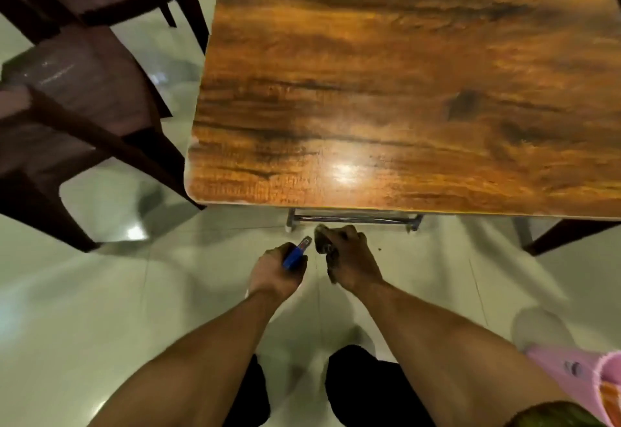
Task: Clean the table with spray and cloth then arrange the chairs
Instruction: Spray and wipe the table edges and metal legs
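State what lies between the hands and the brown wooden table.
Head view: a grey metal crossbar beneath the brown wooden table, over pale tiled floor.

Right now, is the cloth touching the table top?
Apart. The head view shows the cloth bunched in the right hand, short of the near edge of the table, with floor visible between them.

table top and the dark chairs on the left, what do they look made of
Table top: wood or wood-look laminate, I cannot tell which; bold brown grain with dark streaks, glossy, with a bright light glare near the front edge. Chairs: probably moulded plastic, dark brown, smooth with a faint sheen on the seat.
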A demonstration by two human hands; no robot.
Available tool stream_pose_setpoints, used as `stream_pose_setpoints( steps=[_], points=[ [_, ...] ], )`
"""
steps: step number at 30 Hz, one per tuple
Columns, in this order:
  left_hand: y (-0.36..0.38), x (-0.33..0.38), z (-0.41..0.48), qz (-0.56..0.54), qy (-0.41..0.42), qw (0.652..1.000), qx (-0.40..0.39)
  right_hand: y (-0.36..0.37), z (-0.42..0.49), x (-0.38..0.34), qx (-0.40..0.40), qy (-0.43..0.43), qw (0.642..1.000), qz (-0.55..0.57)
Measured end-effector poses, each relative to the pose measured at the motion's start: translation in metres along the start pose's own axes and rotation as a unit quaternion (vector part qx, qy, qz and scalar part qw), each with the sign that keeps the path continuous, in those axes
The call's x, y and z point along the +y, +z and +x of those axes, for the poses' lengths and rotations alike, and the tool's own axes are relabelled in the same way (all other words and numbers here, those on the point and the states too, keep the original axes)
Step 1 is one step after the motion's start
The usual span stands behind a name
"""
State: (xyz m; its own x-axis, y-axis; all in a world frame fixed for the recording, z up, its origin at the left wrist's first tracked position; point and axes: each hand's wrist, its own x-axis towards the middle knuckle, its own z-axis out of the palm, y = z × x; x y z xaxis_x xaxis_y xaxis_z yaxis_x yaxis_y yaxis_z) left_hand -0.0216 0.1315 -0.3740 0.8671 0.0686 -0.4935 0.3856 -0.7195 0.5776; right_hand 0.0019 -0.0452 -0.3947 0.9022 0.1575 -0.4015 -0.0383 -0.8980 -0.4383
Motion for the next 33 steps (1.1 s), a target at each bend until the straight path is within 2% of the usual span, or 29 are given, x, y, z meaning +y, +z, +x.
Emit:
stream_pose_setpoints(
  steps=[4,11,15,19,22,27,30,31,33],
  points=[
    [0.054,-0.039,0.057,-0.019,0.029,0.999,0.036,0.056,0.054,0.033,0.067,-0.084,0.994,-0.01],
    [0.112,-0.092,0.157,-0.036,0.066,0.992,0.105,0.122,0.144,0.074,0.093,-0.108,0.99,0.016],
    [0.123,-0.097,0.198,-0.083,0.073,0.982,0.151,0.127,0.174,0.09,0.154,-0.127,0.976,0.083],
    [0.119,-0.086,0.221,-0.15,0.091,0.963,0.205,0.108,0.198,0.075,0.237,-0.148,0.939,0.202],
    [0.11,-0.071,0.229,-0.175,0.124,0.947,0.241,0.091,0.214,0.06,0.307,-0.166,0.906,0.237],
    [0.075,-0.034,0.243,-0.239,0.198,0.915,0.258,0.053,0.234,0.045,0.431,-0.21,0.867,0.139],
    [0.059,-0.019,0.259,-0.269,0.245,0.895,0.256,0.022,0.247,0.031,0.459,-0.206,0.857,0.109],
    [0.058,-0.015,0.261,-0.276,0.25,0.892,0.256,0.012,0.248,0.024,0.485,-0.199,0.846,0.095],
    [0.054,-0.008,0.265,-0.301,0.257,0.884,0.249,-0.002,0.25,0.007,0.559,-0.22,0.796,0.072]
  ],
)
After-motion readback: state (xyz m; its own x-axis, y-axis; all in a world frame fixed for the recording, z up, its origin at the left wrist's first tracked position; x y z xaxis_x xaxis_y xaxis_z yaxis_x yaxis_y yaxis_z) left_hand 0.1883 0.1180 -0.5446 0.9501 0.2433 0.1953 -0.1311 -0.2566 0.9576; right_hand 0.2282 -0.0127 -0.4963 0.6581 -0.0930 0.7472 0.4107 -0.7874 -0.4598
